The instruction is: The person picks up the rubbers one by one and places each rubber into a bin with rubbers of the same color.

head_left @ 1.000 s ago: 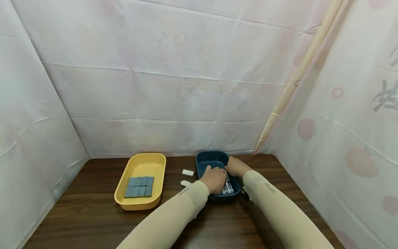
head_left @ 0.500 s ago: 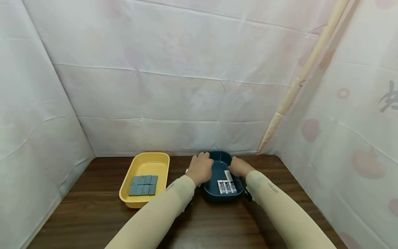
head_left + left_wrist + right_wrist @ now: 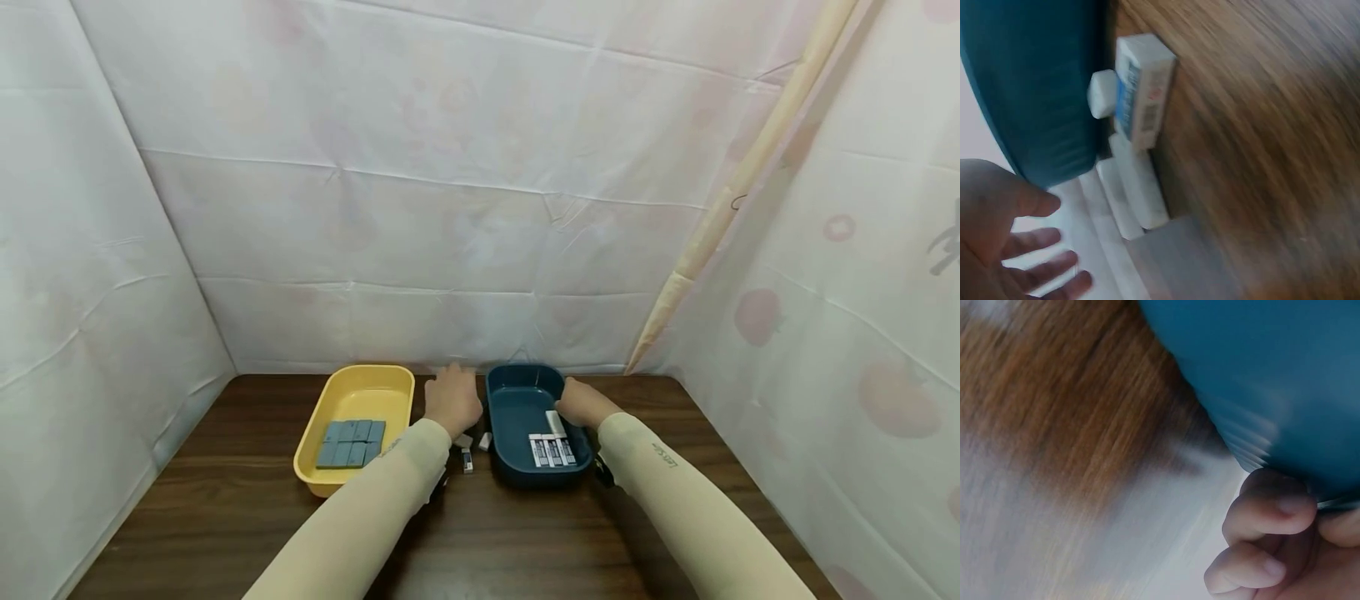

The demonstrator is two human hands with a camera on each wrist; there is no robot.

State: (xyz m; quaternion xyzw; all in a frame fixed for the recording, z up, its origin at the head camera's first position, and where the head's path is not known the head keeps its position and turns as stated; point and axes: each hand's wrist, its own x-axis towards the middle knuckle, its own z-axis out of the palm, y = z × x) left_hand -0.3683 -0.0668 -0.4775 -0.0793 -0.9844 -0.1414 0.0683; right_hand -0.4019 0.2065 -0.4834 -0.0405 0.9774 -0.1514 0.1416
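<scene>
My left hand [image 3: 453, 402] hovers between the two trays, its fingers loosely spread and holding nothing in the left wrist view. Close by lie several white blocks that look like erasers; one eraser [image 3: 1144, 90] wears a printed sleeve with blue on it, and a bare white block [image 3: 1138, 181] lies beside it. My right hand [image 3: 585, 402] pinches the right rim of the dark blue tray [image 3: 517, 421], with curled fingers outside the wall in the right wrist view. Inside that tray, printed erasers [image 3: 552, 452] form a row at the near end, with a plain white one [image 3: 555, 423] behind them.
A yellow tray [image 3: 367, 400] stands to the left, with grey blocks [image 3: 351, 442] packed in two rows at its near end. Both trays are on a brown wooden table [image 3: 480, 533]. A pale sheet [image 3: 420, 325] hangs behind the table's far edge.
My left hand has come out of the blue tray and moved left over the table between the trays. My right hand keeps its hold on the tray rim. The head view has shifted slightly.
</scene>
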